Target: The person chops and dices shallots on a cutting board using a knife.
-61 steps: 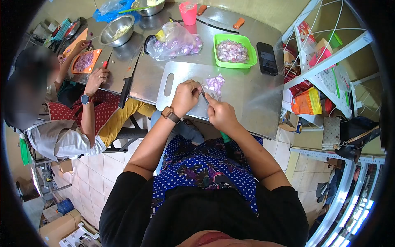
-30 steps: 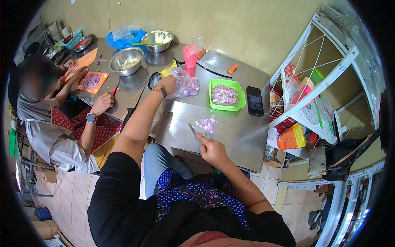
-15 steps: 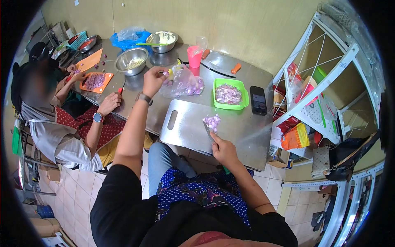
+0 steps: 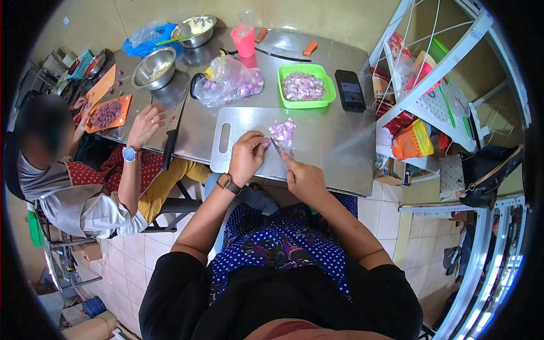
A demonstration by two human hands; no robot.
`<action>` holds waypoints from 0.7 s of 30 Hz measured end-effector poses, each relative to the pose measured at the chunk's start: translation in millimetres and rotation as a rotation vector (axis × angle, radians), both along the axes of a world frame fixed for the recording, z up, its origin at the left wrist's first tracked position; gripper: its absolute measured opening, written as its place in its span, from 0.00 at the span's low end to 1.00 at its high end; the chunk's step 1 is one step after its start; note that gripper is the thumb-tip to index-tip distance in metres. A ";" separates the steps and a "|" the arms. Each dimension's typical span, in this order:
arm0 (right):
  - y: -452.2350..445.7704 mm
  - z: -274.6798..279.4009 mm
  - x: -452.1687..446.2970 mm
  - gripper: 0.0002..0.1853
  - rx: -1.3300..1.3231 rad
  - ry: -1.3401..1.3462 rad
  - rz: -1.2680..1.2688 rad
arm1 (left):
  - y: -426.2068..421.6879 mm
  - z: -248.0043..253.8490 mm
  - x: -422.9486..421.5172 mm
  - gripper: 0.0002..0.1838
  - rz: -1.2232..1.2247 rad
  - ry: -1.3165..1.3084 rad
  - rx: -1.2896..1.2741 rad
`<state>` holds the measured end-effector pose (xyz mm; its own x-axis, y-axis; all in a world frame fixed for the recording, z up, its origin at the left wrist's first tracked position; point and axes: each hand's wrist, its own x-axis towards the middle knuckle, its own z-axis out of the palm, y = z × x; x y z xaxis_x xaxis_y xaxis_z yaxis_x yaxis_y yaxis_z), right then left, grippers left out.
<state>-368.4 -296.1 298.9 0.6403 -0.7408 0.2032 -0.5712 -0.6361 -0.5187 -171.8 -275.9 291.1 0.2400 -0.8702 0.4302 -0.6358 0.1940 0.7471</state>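
Observation:
My left hand (image 4: 247, 157) is closed in a pinch over the metal cutting board (image 4: 240, 118), its fingertips on a small peeled shallot (image 4: 267, 144). Wrapped round a knife (image 4: 276, 145), my right hand (image 4: 306, 180) keeps the blade beside that shallot, close to the left fingertips. A pile of chopped shallots (image 4: 284, 129) lies on the board just beyond the blade. Behind the board is a green container (image 4: 306, 104) of chopped shallots. A clear plastic bag (image 4: 224, 90) with whole shallots lies to its left.
A phone (image 4: 350, 90), a pink cup (image 4: 243, 42) and metal bowls (image 4: 139, 78) are on the table. At left, a co-worker's hand (image 4: 146, 126) is near a black-handled knife (image 4: 169, 148); an orange board (image 4: 123, 116) holds chopped shallots. A white shelf rack (image 4: 428, 96) stands right.
My left hand has come down from beside the plastic bag to the board with a shallot. The knife stays in my right hand. The view has shifted, and the co-worker's near hand has risen.

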 end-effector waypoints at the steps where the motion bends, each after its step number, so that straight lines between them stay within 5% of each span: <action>1: -0.1 -1.3 0.0 0.23 0.007 0.002 -0.004 | -0.5 2.5 2.0 0.07 -0.017 0.009 0.022; 14: -0.6 1.4 1.7 0.25 0.003 -0.033 0.026 | -17.5 6.4 9.3 0.04 -0.071 -0.180 0.130; 21: -4.6 4.9 8.1 0.25 -0.023 -0.073 0.052 | -2.1 13.3 -6.1 0.04 -0.103 -0.072 0.170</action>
<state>-360.2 -300.7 303.8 0.6609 -0.7014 0.2670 -0.4983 -0.6761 -0.5428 -177.8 -278.0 304.3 0.1199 -0.9502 0.2877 -0.6720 0.1356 0.7280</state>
